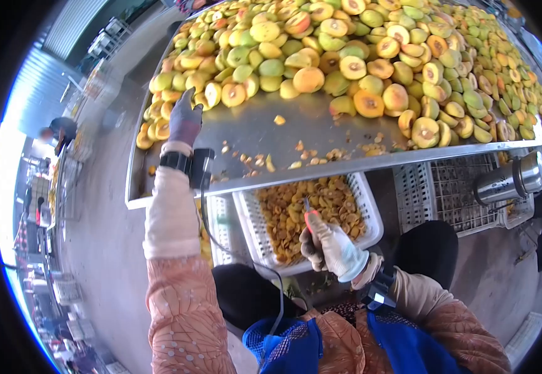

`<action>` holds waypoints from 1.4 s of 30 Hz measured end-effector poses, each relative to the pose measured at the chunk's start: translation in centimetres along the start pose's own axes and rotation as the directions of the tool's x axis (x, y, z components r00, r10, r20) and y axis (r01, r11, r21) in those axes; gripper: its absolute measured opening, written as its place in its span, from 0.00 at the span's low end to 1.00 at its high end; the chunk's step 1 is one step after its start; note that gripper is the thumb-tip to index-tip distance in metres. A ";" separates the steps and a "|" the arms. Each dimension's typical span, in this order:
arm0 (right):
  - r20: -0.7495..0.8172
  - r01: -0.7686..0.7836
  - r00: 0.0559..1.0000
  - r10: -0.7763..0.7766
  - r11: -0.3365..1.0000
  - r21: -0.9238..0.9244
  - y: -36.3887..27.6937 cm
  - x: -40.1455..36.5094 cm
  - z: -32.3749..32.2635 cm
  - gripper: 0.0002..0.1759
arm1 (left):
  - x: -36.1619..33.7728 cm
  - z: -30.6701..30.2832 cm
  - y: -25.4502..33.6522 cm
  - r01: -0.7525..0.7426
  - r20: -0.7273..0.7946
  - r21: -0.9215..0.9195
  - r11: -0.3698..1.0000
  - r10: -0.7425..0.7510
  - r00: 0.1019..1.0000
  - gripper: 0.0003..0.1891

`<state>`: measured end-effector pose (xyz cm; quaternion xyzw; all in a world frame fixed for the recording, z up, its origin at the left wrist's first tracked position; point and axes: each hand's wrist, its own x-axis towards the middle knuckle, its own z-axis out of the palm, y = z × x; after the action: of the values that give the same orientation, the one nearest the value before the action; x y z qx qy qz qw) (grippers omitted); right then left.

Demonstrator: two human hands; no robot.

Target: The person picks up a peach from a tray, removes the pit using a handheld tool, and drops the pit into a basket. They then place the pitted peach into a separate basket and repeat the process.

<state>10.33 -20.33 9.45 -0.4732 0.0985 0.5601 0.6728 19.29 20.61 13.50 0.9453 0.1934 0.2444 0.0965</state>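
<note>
My left hand, in a dark grey-purple glove, reaches to the left edge of a heap of cut yellow peaches. Its fingers are stretched out beside the nearest halves, and nothing shows in them. Many halves still hold a brown pit or show a pit hollow. In a pale glove, my right hand is closed round a small red-handled knife, its narrow metal tip pointing up. That hand is above the near edge of a white crate full of brownish-yellow peach scraps.
The peaches lie on a metal table with a raised rim; small scraps dot its near part. A steel flask lies on crates at the right. A cable runs from my left wrist. Another person is far left.
</note>
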 end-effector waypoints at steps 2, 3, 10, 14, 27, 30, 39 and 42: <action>-0.031 -0.007 0.999 0.008 1.000 0.006 -0.5 -0.1 0.0 0.31 | 3.2 3.0 -1.1 -0.113 0.077 0.059 0.992 0.108 0.991 0.32; -0.024 -0.011 1.000 0.012 1.000 0.025 -0.4 0.0 -0.2 0.30 | 3.9 3.5 -0.3 -0.128 0.161 0.066 0.990 0.116 0.980 0.34; 0.039 0.080 0.996 -0.078 0.995 -0.051 -0.1 -0.8 -0.6 0.32 | 0.3 2.8 0.5 0.273 0.370 -0.131 0.953 -0.208 0.905 0.26; 0.026 0.170 0.985 -0.168 0.970 -0.173 0.6 -1.6 -0.8 0.35 | -6.4 -3.0 7.5 0.643 0.619 -0.648 0.409 -0.209 0.757 0.21; 0.213 0.492 0.860 -0.464 0.642 -0.588 3.2 -3.3 -0.2 0.31 | -28.1 -3.1 17.0 0.126 0.162 -0.809 0.574 0.011 0.987 0.29; 0.211 0.577 0.781 -0.587 0.551 -0.603 3.8 -2.8 -0.3 0.37 | -28.7 -2.6 18.0 0.204 0.208 -0.927 0.314 -0.020 0.978 0.21; 0.192 0.579 0.697 -0.690 0.384 -0.719 5.3 -0.9 -0.1 0.36 | -29.0 -1.5 20.1 0.325 0.327 -0.944 -0.055 -0.293 0.899 0.18; 0.199 0.539 0.694 -0.692 0.317 -0.780 5.8 -0.3 0.0 0.31 | -29.5 2.5 18.3 0.345 0.296 -0.938 0.032 -0.442 0.847 0.18</action>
<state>5.31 -21.01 6.58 -0.7654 -0.2911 0.1982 0.5386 2.62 -8.40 3.86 0.5541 0.2455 0.3087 0.7331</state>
